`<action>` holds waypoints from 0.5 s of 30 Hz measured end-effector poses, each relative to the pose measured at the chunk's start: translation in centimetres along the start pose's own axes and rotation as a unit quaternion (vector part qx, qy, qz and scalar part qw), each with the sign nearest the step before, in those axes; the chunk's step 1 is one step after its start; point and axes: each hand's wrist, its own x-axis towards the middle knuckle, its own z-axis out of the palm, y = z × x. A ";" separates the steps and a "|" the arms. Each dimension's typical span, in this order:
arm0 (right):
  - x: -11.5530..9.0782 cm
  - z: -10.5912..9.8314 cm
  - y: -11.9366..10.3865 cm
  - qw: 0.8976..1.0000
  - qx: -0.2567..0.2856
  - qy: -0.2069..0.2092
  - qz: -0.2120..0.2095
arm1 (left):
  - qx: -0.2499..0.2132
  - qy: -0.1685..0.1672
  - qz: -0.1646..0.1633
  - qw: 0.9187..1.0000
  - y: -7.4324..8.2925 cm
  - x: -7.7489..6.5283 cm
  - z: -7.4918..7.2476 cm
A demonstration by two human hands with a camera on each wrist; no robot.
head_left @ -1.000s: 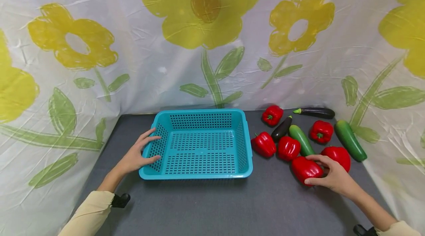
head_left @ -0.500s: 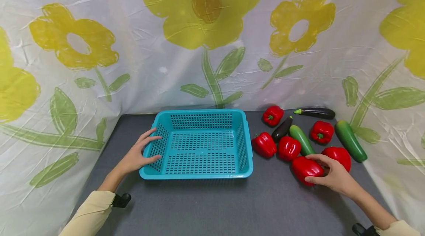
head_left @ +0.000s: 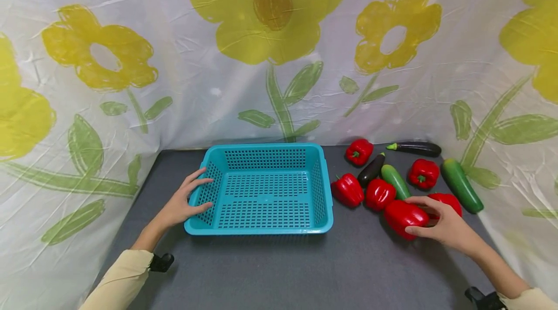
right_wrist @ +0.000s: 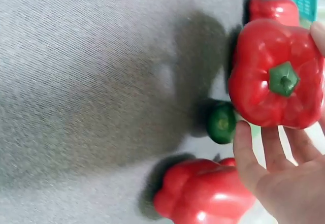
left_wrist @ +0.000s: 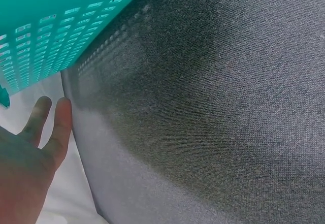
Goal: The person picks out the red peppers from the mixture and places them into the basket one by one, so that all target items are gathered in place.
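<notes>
At the left end of a turquoise basket [head_left: 261, 230], my left hand [head_left: 176, 206] reaches over the rim, thumb and fingers straight and spread. In the left wrist view, two fingers [left_wrist: 62, 127] extend apart below the perforated wall. My right hand [head_left: 444, 227] grips a red bell pepper [head_left: 403, 218], thumb on its near side and fingers on its far side. The right wrist view shows this bell pepper [right_wrist: 259, 87] with its green stem toward the camera and fingers against its side. Another red bell pepper [head_left: 446, 199] is partly hidden behind the right hand.
Behind the held pepper lie more red bell peppers [head_left: 380, 195], a cucumber [head_left: 394, 180] and a small eggplant [head_left: 371, 169]. A long eggplant [head_left: 416, 148] lies at the back, and a larger cucumber [head_left: 461, 186] at the right edge. A flowered cloth [head_left: 209, 106] hangs behind the grey table [head_left: 270, 271].
The right hand has shifted slightly up and right with the red bell pepper, which now covers more of the cucumber's end and the pepper behind. The left hand stays at the basket.
</notes>
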 end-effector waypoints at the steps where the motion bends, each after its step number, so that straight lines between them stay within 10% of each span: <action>1: 0.0 -0.1 0.0 1.000 0.002 0.000 -0.001 | 0.001 0.001 0.000 1.000 0.0 0.0 0.0; 15: 0.6 -1.9 -0.9 0.998 0.034 -0.037 -0.042 | -0.009 0.022 0.005 1.000 -0.3 -0.2 0.5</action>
